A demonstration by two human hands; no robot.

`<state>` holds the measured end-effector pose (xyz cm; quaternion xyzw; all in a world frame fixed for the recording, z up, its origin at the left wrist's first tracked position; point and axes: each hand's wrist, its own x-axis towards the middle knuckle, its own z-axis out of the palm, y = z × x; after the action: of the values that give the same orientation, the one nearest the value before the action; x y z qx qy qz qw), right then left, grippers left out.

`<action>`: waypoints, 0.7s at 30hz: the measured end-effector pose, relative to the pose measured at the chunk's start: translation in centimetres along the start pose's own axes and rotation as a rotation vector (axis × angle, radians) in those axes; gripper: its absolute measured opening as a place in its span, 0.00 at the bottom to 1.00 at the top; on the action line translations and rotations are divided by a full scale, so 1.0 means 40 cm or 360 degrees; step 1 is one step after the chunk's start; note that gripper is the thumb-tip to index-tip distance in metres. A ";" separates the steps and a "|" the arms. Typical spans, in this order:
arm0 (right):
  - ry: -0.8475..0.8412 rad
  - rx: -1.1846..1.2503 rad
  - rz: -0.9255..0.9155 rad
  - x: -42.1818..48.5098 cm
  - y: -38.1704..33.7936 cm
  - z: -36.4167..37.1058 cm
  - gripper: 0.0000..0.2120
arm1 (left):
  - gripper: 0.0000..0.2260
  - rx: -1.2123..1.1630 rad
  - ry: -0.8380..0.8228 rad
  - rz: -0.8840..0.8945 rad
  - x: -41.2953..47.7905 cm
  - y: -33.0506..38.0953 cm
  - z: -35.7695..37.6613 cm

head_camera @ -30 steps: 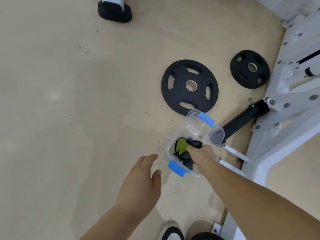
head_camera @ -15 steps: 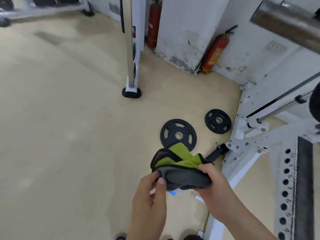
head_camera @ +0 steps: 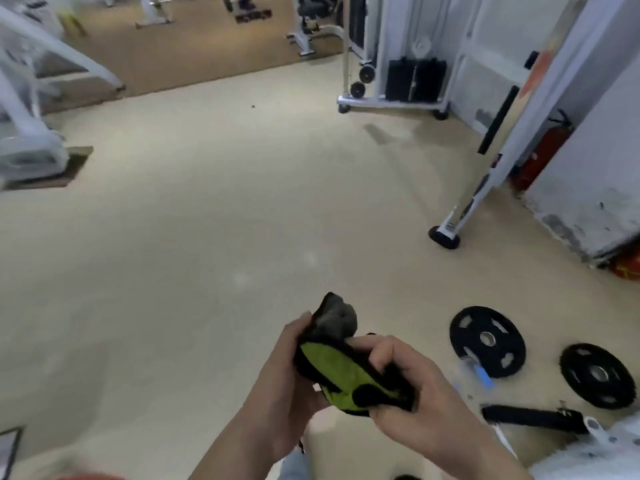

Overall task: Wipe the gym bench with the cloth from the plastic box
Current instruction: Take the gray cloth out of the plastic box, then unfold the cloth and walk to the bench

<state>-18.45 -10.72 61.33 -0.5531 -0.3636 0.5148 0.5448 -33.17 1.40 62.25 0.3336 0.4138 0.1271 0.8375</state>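
Note:
A folded cloth [head_camera: 341, 370], lime green with dark grey edges, is held in front of me above the floor. My left hand [head_camera: 284, 386] grips its left side and my right hand [head_camera: 412, 393] grips its right side, fingers curled over it. The clear plastic box [head_camera: 479, 372] with blue clips shows blurred on the floor just right of my right hand. No gym bench is clearly in view.
Two black weight plates [head_camera: 486, 341] [head_camera: 597, 375] lie on the floor at the right. A black bar [head_camera: 530, 417] joins a white rack foot at the lower right. A slanted white post [head_camera: 485, 181], red extinguishers [head_camera: 540, 157] and machines stand farther back.
My right hand lifted the cloth out of the box, and my left hand joined it. My view swung up and left, so the plates and box now sit at the right.

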 end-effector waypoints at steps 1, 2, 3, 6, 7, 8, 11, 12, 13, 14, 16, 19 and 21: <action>-0.0161 -0.0112 0.0021 -0.029 -0.015 0.045 0.11 | 0.21 -0.0047 0.0049 0.0041 -0.078 -0.010 -0.033; -0.0310 -0.0140 0.0051 -0.056 -0.028 0.087 0.11 | 0.20 -0.0104 0.0128 0.0127 -0.156 -0.023 -0.065; -0.0413 -0.0085 0.0084 -0.077 -0.043 0.132 0.10 | 0.19 -0.0155 0.0232 0.0234 -0.234 -0.036 -0.094; -0.0385 0.0058 0.0173 -0.127 -0.093 0.309 0.15 | 0.15 -0.0158 0.0581 0.0581 -0.462 -0.101 -0.160; -0.0377 0.0001 0.0200 -0.146 -0.102 0.377 0.17 | 0.15 -0.0161 0.0671 0.0668 -0.537 -0.128 -0.173; -0.0416 -0.0074 0.0218 -0.171 -0.111 0.446 0.18 | 0.14 -0.0170 0.0760 0.0743 -0.607 -0.159 -0.187; -0.0715 -0.0208 0.0247 -0.279 -0.120 0.648 0.16 | 0.15 -0.0284 0.1036 0.0924 -0.819 -0.272 -0.217; -0.0841 -0.0243 0.0265 -0.327 -0.119 0.709 0.15 | 0.14 -0.0338 0.1141 0.0978 -0.890 -0.314 -0.229; -0.0965 -0.0288 0.0271 -0.378 -0.115 0.768 0.14 | 0.14 -0.0393 0.1253 0.1033 -0.964 -0.360 -0.242; -0.1093 -0.0339 0.0266 -0.436 -0.108 0.826 0.13 | 0.14 -0.0440 0.1377 0.1074 -1.038 -0.410 -0.255; -0.1356 -0.0451 0.0235 -0.562 -0.088 0.933 0.12 | 0.12 -0.0505 0.1635 0.1131 -1.185 -0.523 -0.278; -0.1681 -0.0656 0.0190 -0.802 -0.029 1.096 0.13 | 0.06 -0.0621 0.2031 0.1212 -1.416 -0.732 -0.303; -0.1830 -0.0735 0.0058 -0.985 0.030 1.192 0.13 | 0.06 -0.0719 0.2218 0.1236 -1.571 -0.873 -0.300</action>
<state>-72.77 -37.96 72.90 -0.2971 -0.6915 0.6476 0.1190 -83.99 -49.91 72.07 0.1213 0.6579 0.6648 0.3325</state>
